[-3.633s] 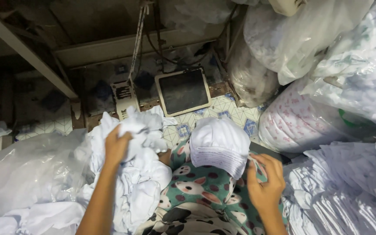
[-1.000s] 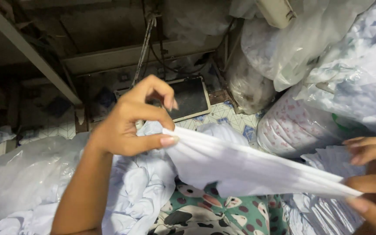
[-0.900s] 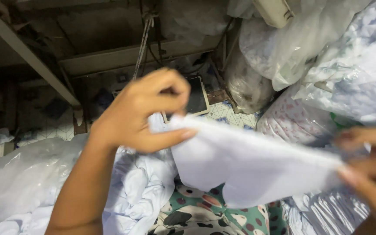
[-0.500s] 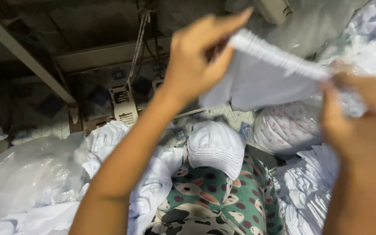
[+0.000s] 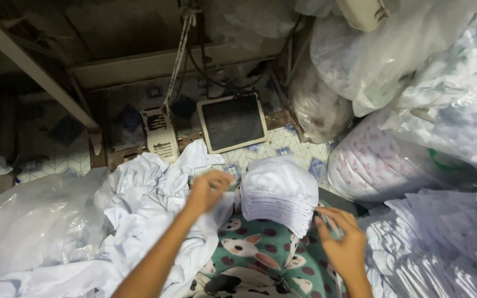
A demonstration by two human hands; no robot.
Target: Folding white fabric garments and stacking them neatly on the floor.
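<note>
Left hand [image 5: 208,190]: fingers curled together, knuckles up, resting on the loose heap of white cloth [image 5: 150,221] at lap level; whether it pinches a piece cannot be told. Forearm runs up from the lower frame edge.

Right hand [image 5: 342,243]: fingers bent, tips against the lower right edge of the stack of folded white pieces [image 5: 279,193]; a grip is not clear.

Stack: many thin layers, edges aligned, domed on top, sitting on the patterned green fabric [image 5: 255,259] over the lap, between both hands. Foot pedal [image 5: 232,121] lies beyond, on the floor.
</note>
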